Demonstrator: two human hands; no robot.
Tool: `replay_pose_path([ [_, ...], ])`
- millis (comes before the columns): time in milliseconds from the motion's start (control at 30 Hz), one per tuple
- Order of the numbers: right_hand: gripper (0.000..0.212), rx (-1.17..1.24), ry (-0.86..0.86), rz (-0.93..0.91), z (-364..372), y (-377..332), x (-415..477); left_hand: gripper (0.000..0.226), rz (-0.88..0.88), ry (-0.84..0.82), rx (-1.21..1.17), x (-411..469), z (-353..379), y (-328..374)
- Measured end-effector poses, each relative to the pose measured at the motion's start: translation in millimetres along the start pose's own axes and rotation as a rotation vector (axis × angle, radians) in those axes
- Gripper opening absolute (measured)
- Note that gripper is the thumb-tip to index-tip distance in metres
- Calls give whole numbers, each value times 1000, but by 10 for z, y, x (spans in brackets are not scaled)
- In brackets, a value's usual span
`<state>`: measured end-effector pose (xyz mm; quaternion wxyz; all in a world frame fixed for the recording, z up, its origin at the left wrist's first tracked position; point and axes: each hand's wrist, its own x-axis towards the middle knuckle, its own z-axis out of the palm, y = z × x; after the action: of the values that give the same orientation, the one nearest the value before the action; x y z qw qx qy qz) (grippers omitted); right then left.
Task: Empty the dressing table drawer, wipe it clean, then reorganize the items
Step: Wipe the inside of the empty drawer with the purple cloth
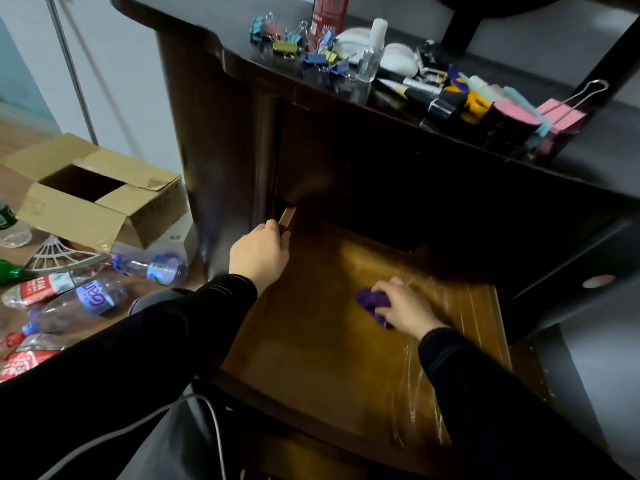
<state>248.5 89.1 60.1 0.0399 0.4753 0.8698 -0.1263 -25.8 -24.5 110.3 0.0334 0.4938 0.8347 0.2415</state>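
Where clips [304, 46] crowd: bare drawer [322, 327].

An open cardboard box [93, 195] sits beside scattered plastic bottles [152, 268].

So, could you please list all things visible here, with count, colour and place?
drawer: one, brown, pulled open, nothing inside but the cloth
cloth: one, purple, on drawer floor
binder clips: several, mixed colours, on the tabletop
small bottle: one, clear, among the clips
cardboard box: one, brown, open, on the floor
plastic bottles: several, clear, on the floor
left hand: on the drawer's left side
right hand: on the cloth
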Motion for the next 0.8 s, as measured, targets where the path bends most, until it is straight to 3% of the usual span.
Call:
replay_pose_path([
  [133,35,28,113,62,24,126,455,30,-1,25,10,53,66,-28],
  [300,29,22,13,5,31,13,275,29,-1,24,8,45,86,-13],
  [467,41,-57,-210,-360,210,-415,-464,30,-3,36,7,30,87,-37],
  [567,48,-103,-353,-475,219,-413,-861,30,-2,33,-2,-46,30,-13],
  [700,45,-66,-456,-402,11,-255,-1025,37,119,66,138,-231,-103,15],
  [800,34,237,-315,-153,-154,-104,-1006,37,355,89,154,-409,-136,121],
])
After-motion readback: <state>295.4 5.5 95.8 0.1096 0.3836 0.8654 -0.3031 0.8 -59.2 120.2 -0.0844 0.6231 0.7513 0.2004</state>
